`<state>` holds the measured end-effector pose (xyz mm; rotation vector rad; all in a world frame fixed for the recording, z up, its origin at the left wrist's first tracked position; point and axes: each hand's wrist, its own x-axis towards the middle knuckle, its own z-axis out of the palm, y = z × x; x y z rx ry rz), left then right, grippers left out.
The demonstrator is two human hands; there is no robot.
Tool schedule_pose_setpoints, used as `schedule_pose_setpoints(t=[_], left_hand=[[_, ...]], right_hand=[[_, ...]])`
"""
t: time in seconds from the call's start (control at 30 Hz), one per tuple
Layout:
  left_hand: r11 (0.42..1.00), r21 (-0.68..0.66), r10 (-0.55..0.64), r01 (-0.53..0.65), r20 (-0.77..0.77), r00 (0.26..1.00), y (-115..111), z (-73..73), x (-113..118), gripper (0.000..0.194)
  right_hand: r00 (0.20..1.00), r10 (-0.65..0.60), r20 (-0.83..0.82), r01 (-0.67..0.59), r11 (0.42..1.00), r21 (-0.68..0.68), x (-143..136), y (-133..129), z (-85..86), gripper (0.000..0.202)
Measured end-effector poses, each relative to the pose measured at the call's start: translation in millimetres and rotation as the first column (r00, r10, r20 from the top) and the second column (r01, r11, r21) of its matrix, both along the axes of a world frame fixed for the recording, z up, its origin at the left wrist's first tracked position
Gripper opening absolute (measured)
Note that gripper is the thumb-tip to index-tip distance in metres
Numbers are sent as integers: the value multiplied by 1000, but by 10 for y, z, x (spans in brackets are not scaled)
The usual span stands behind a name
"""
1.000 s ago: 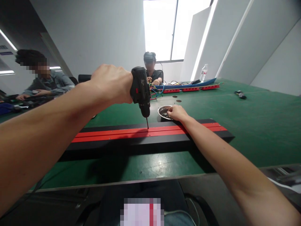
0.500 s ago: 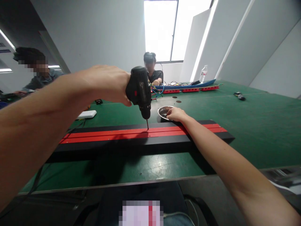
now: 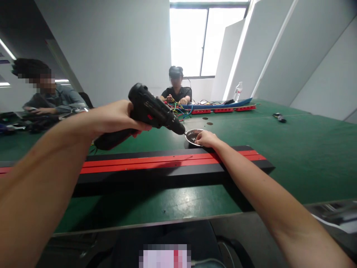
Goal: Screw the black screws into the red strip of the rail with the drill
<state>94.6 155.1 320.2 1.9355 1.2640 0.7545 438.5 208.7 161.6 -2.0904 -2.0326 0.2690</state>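
Observation:
My left hand (image 3: 118, 116) is closed round the grip of a black cordless drill (image 3: 154, 108). The drill is tilted, its nose pointing right and down, with the tip close to the rim of a round metal bowl (image 3: 187, 134). Inside that bowl are the bent fingers of my right hand (image 3: 208, 140), drawn together; what they pinch, if anything, is hidden. Small dark pieces lie in the bowl, too small to name. Below both hands a long black bar (image 3: 178, 172) with red strips along its top lies across the table, and my right forearm passes over it.
The green table (image 3: 301, 160) bears red blocks (image 3: 223, 110), a blue strip, coloured wires and a plastic bottle (image 3: 238, 92) at the back. A small dark object (image 3: 279, 117) lies to the right. Two people sit across the table and at the left.
My left hand has lifted the drill bit off the red strip and swung the drill's nose towards the bowl. My right hand stays in the bowl.

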Motion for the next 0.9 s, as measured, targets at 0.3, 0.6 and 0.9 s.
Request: schedule_pose_setpoints(t=[0.3,0.6,0.9], left_hand=[[912,-409,191,-21,380,905,-83,-1005,351,32],[830,-544,271,124,587,763,-141,-1338,328,21],[815,-569,345,110,629,697,-189,-1325,374,18]], right_hand=[[994,-58,-93,69,990,119,28,59,-53,23],[877,50,-478,76,967,241,80,87,-61,23],[585,183,-790,-7,975,222,68,37,-7,46]])
